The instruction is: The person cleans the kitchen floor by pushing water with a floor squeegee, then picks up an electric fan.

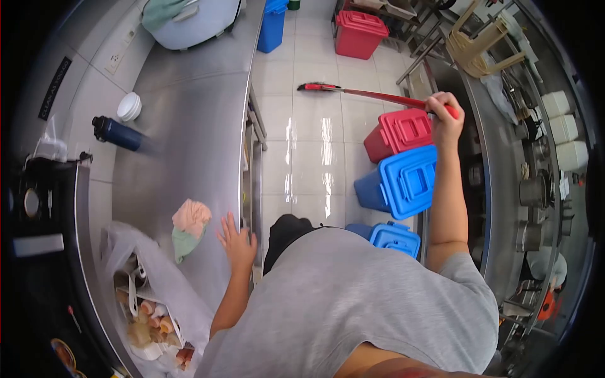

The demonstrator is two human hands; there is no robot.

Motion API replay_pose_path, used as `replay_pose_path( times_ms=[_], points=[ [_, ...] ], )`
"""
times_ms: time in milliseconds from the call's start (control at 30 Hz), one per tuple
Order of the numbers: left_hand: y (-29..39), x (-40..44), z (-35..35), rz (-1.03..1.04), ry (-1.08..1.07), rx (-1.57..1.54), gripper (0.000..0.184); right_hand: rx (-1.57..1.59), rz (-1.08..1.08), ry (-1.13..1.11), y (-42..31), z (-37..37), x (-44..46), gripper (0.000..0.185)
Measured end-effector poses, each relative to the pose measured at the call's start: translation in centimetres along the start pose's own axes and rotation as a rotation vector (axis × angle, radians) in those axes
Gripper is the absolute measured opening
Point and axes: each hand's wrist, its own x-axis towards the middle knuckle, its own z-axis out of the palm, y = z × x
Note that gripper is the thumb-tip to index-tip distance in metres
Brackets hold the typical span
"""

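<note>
Across the glossy, pale tiled floor (309, 157) stretches a long-handled red broom (378, 96), its shaft slanting slightly down to the right and its red head with dark bristles lying at the far end, on the tiles. Around the near end of the shaft, the right hand (445, 112) is curled closed, the fingers wrapped over the red grip, the arm reaching well forward. Beside the long steel counter's (189, 126) front edge, the left hand (238, 244) is spread wide, palm down, with nothing grasped.

Just below the shaft stands a red lidded plastic bin (406, 130), then a large blue lidded plastic bin (406, 183) next to it, and a smaller blue lidded bin (395, 239) near the person's grey shirt (372, 283). Beyond the broom's head stands another red plastic tub with a lid (360, 36).

On the counter, a crumpled peach-and-green cloth (191, 217) lies near the left hand. Farther left are a translucent plastic bag (120, 236) around a white container of shell-like scraps (151, 324), a dark blue bottle (118, 133) and white round containers (129, 106).
</note>
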Motion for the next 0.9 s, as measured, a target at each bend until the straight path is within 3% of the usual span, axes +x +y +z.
replay_pose_path(
  times_ms=[67, 200, 300, 400, 467, 567, 667, 767, 833, 900],
  points=[
    [0.4, 0.4, 0.0, -0.031, -0.011, 0.003, 0.017, -0.034, -0.062, -0.013, 0.0, 1.6, 4.3, 0.015],
    [0.0, 1.4, 0.3, -0.047, -0.084, 0.062, 0.018, -0.149, -0.434, 0.076, -5.7, 4.1, 14.6, 0.007],
    [-2.1, 3.0, 3.0, 0.038, 0.035, 0.125, 0.017, -0.242, -0.593, 0.254, -6.1, 5.0, 22.3, 0.009],
    [0.9, 13.3, 1.8, 0.104, 0.103, -0.055, 0.017, -0.36, -0.51, 0.291, -1.5, 7.0, 31.2, 0.013],
    [5.6, 28.0, 0.3, 0.154, 0.277, -0.339, 0.018, -0.118, -0.464, 0.151, 1.6, 7.1, 36.4, 0.022],
    [11.1, 48.1, -0.5, 0.395, 0.31, -0.219, 0.019, -0.089, -0.518, 0.12, 2.7, 7.1, 41.6, 0.021],
    [13.5, 64.0, 2.1, 0.498, 0.316, -0.1, 0.025, -0.048, -0.486, 0.116, 3.2, 7.0, 43.2, 0.02],
    [12.3, 73.9, 3.8, 0.3, 0.017, 0.053, 0.031, -0.04, -0.502, 0.133, 3.9, 3.9, 45.6, 0.016],
    [10.7, 75.6, 4.2, 0.318, -0.049, 0.216, 0.028, -0.021, -0.488, 0.132, 4.5, 0.7, 47.9, 0.014],
    [10.8, 75.7, 4.0, 0.337, -0.029, 0.146, 0.018, 0.009, -0.417, 0.086, 5.2, -2.1, 50.7, 0.01]
  ],
)
